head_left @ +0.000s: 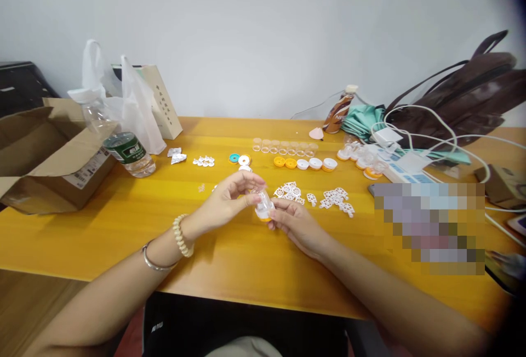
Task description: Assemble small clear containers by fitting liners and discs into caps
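A small clear plastic piece with a white and orange round base (pixel 263 212) is held above the table between my hands. My left hand (pixel 230 198) pinches its clear upper part, and my right hand (pixel 298 222) grips it near the base. The fingers hide some of it. Beyond my hands stand a row of clear cups (pixel 286 148) and a row of round orange and white pieces (pixel 303 164). White openwork pieces (pixel 290 191) lie just past my right hand, with another group of white openwork pieces (pixel 337 198) farther right.
At left are an open cardboard box (pixel 88 165), a tilted water bottle (pixel 130 151) and a white plastic bag (pixel 137 107). To the right lie a power strip (pixel 405 173), looping white cables (pixel 441 126), a brown bag (pixel 456 94) and a drink bottle (pixel 339 111).
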`<state>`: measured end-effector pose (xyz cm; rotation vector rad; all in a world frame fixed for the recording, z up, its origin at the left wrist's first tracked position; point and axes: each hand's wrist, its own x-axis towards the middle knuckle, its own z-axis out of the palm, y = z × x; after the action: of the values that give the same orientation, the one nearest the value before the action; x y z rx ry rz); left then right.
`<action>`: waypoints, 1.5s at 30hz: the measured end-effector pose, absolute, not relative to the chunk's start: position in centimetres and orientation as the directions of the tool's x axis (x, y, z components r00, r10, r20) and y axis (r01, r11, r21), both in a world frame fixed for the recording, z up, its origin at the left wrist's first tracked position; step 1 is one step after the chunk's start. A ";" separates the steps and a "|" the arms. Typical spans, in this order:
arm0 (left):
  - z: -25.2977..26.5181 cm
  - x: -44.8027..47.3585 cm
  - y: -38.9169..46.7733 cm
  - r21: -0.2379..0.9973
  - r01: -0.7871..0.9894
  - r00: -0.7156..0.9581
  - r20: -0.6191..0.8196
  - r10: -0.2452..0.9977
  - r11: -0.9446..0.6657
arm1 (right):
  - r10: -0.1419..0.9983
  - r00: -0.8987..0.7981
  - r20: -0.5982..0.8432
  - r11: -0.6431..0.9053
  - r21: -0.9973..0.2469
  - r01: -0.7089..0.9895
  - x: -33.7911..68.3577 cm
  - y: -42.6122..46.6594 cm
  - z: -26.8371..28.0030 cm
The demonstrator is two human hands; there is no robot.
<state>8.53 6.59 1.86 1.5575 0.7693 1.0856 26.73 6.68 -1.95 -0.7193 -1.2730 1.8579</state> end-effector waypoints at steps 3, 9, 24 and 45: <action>2.8 7.7 6.4 0.972 -0.072 0.533 0.226 0.816 -0.222 | 0.838 -0.545 -0.036 -0.217 -0.938 -0.271 26.8 6.7 -1.9; 3.0 7.4 6.4 0.897 0.227 0.397 0.271 0.877 -0.380 | 0.843 -0.538 -0.010 -0.143 -0.968 -0.206 26.8 6.9 -2.3; 3.1 7.4 6.1 0.841 0.275 0.471 0.305 0.828 -0.466 | 0.834 -0.552 -0.010 -0.161 -0.961 -0.225 26.7 6.6 -1.9; 3.2 6.5 6.1 0.902 0.178 0.603 0.217 0.768 -0.394 | 0.822 -0.569 0.008 -0.141 -0.966 -0.218 26.8 6.7 -2.0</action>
<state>6.52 6.15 3.17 1.8979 0.7569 0.7964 26.77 6.68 -1.98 -0.7168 -1.3860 1.7999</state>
